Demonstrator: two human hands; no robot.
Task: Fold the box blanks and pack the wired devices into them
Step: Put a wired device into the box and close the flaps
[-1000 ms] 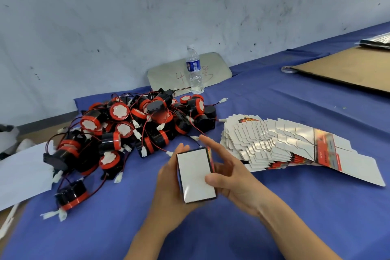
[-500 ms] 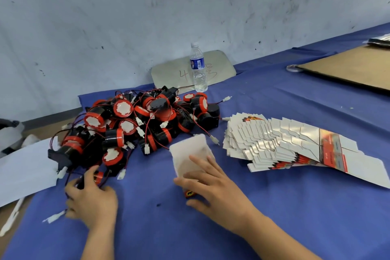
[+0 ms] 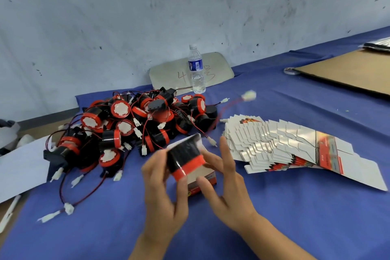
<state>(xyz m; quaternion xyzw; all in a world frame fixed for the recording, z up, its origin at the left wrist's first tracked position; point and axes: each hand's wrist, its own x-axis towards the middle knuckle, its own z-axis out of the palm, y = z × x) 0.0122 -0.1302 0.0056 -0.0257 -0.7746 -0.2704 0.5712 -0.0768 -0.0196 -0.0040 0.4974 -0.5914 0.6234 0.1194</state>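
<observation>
My left hand (image 3: pixel 162 196) grips a black device with a red band (image 3: pixel 184 158), blurred by motion, at the open top of a folded white and red box (image 3: pixel 200 183). Its red wire with a white plug (image 3: pixel 249 95) swings out to the far right. My right hand (image 3: pixel 223 188) steadies the box, thumb on its front, fingers along its far side. A pile of black and red wired devices (image 3: pixel 130 126) lies to the left and behind. A fanned stack of flat box blanks (image 3: pixel 285 145) lies to the right.
A water bottle (image 3: pixel 196 69) stands by the wall in front of a grey card (image 3: pixel 219 67). Brown cardboard (image 3: pixel 350 69) and a tape roll (image 3: pixel 291 70) lie at the far right. White paper (image 3: pixel 19 167) covers the table's left edge. Loose white plugs (image 3: pixel 68 209) trail on the blue cloth.
My left hand took a device from the pile's near edge and brought it to the box. My right hand, which pressed the box on the table, now steadies it by its sides.
</observation>
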